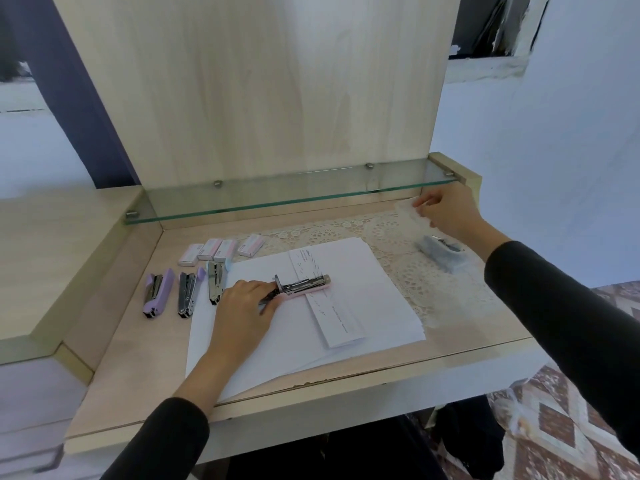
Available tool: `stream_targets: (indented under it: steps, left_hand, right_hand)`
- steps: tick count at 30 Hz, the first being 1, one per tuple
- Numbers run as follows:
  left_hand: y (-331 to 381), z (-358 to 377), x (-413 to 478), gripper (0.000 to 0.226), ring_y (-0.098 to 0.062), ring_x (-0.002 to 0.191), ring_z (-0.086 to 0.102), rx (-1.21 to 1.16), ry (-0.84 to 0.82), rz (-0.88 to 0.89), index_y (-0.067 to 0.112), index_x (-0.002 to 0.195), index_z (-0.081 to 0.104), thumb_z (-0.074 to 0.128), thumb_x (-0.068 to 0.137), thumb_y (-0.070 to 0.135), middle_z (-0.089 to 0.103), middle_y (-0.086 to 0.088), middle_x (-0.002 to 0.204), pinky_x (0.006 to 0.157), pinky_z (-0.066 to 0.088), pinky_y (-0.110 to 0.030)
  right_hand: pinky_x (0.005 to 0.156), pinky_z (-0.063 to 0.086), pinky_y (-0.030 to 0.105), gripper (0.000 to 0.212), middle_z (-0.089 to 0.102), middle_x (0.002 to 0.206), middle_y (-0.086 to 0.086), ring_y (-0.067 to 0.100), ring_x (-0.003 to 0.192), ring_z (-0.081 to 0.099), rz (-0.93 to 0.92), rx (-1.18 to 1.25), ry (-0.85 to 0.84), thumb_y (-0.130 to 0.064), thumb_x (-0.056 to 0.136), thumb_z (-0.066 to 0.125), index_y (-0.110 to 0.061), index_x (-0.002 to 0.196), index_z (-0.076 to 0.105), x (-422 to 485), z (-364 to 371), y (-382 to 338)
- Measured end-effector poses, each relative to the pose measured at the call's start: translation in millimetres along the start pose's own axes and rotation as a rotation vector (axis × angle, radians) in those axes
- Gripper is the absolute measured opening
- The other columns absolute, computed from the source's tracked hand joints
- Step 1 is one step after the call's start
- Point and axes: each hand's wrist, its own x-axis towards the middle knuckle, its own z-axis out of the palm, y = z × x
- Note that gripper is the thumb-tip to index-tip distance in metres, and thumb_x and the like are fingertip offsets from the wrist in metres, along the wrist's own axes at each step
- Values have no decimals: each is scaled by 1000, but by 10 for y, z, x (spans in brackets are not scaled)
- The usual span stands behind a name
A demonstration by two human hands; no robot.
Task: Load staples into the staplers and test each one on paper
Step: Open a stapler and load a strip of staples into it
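So the white paper stack (381, 289) is under the left hand (247, 299), whose fingers curl round the back end of the open pink stapler (304, 284) lying on it. Right hand (446, 211) pinches a crinkly white wrapper (410, 211) at its fingertips, a bagged blue stapler (440, 252) just beside its wrist.

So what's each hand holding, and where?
Left hand grips the pink stapler at its rear end; right hand pinches a white crinkled sheet by its edge.
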Motion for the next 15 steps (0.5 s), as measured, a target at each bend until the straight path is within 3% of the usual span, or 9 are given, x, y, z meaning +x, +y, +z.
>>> stream_targets:
  steps: [2, 6, 11, 15]
  left_hand:
    - [11, -9, 8, 22, -29, 68, 62, -7, -16, -3, 8, 86, 72, 62, 76, 25, 71, -6, 76, 61, 50, -39]
    - [30, -14, 11, 19, -28, 65, 61, -11, -24, 2, 8, 85, 72, 62, 75, 21, 71, -5, 75, 58, 47, -36]
    - [40, -19, -2, 18, -29, 65, 62, -8, -10, 24, 6, 84, 71, 62, 73, 17, 70, -5, 75, 57, 49, -39]
    - [28, -27, 10, 17, -27, 67, 62, -14, -26, 26, 8, 85, 71, 63, 73, 17, 70, -3, 76, 59, 50, -39]
  right_hand:
    - [65, 50, 29, 13, 60, 66, 4, 11, 55, 48, -58, 11, -46, -3, 81, 57, -4, 85, 69, -72, 90, -136]
    - [58, 41, 15, 12, 66, 83, 6, 7, 59, 50, -201, -47, -232, -12, 82, 63, -13, 92, 70, -343, 411, -400]
    - [81, 43, 24, 26, 64, 109, -2, 12, 85, 54, -348, -99, -465, -23, 78, 69, -22, 104, 67, -716, 913, -515]
    - [84, 36, 22, 27, 64, 110, 1, 19, 100, 53, -397, -102, -486, -23, 78, 69, -21, 105, 67, -820, 1166, -481]
